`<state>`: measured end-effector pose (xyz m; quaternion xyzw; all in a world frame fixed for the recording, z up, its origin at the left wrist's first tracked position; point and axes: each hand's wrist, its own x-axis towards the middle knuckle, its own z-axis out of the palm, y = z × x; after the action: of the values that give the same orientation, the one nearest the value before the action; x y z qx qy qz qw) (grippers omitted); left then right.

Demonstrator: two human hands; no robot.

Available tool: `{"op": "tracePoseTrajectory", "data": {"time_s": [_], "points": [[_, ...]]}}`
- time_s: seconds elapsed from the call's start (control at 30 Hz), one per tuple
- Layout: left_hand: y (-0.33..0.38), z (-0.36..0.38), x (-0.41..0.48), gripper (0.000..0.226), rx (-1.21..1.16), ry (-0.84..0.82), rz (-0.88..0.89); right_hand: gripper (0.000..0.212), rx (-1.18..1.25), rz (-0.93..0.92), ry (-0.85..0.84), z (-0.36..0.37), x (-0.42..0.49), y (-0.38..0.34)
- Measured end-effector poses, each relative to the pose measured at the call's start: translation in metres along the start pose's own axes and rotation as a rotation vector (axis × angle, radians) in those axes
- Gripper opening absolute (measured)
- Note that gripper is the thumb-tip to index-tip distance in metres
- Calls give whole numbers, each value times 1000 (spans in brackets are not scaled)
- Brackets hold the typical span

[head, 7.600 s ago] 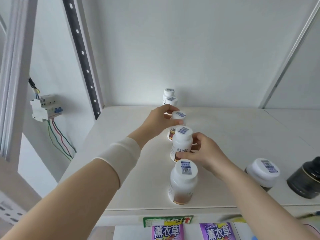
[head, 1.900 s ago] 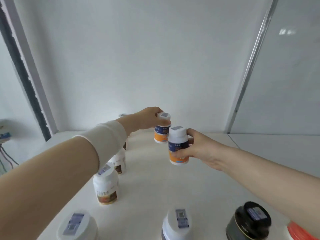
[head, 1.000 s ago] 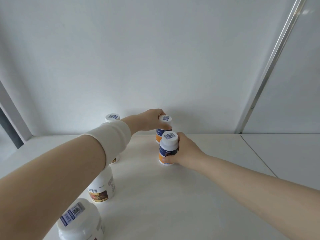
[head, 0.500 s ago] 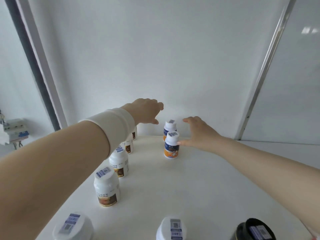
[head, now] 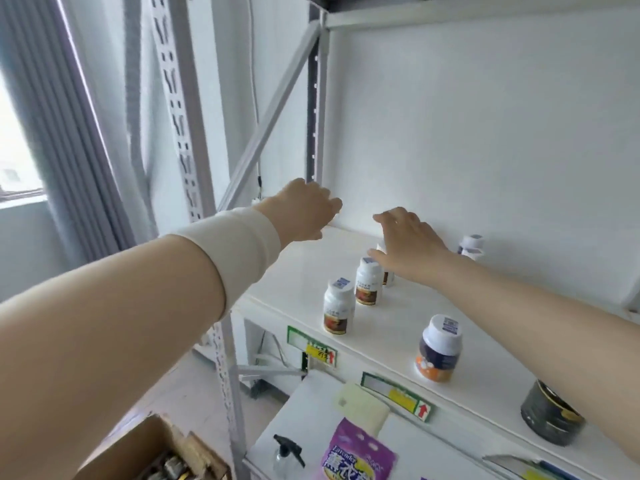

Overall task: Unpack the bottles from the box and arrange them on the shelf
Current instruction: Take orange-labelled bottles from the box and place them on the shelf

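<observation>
As the box [head: 149, 445] has what seem to be packed bottles [head: 171, 467] inside, we judge that the unpacking is not finished. It stands open on the floor, below the shelf [head: 304, 268] and just outside its left front corner; whether its bottles stand or lie we cannot tell. On the shelf, near the front edge, stands a blue-and-orange bottle [head: 438, 348], and left of it a row of white bottles [head: 368, 287] runs toward the back. Over the far end of this row our right hand [head: 407, 244] hovers, fingers straight and spread, gripping nothing. Over the shelf's back left corner is our left hand [head: 304, 213], fingers loosely bent, also empty; from both hands the box lies down, leftward and toward us, and the left hand is the nearer. At the shelf's back wall stand two small bottles [head: 471, 245].
</observation>
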<state>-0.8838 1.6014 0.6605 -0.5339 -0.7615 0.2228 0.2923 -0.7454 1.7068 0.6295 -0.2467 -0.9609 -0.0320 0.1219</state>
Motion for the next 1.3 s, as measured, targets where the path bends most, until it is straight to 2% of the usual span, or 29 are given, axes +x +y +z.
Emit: {"op": "tracePoseTrajectory", "data": {"time_s": [0.33, 0.6, 0.73, 0.9, 1.1, 1.3], "points": [[-112, 76, -220, 51, -47, -319, -293, 61, 41, -389, -95, 33, 3, -223], [-135, 203, -394, 42, -159, -641, -466, 60, 19, -604, -254, 136, -10, -403], [-115, 272, -459, 42, -299, -789, -542, 58, -54, -685, -383, 207, -22, -457], [-76, 356, -504, 38, -475, -937, -606, 56, -119, -768, -550, 298, -26, -492], [-12, 460, -519, 34, -703, -1086, -707, 53, -109, -854, -750, 419, -26, -523], [74, 553, -522, 39, -1050, -1202, -950, 50, -163, -845, -1029, 547, -51, -536]]}}
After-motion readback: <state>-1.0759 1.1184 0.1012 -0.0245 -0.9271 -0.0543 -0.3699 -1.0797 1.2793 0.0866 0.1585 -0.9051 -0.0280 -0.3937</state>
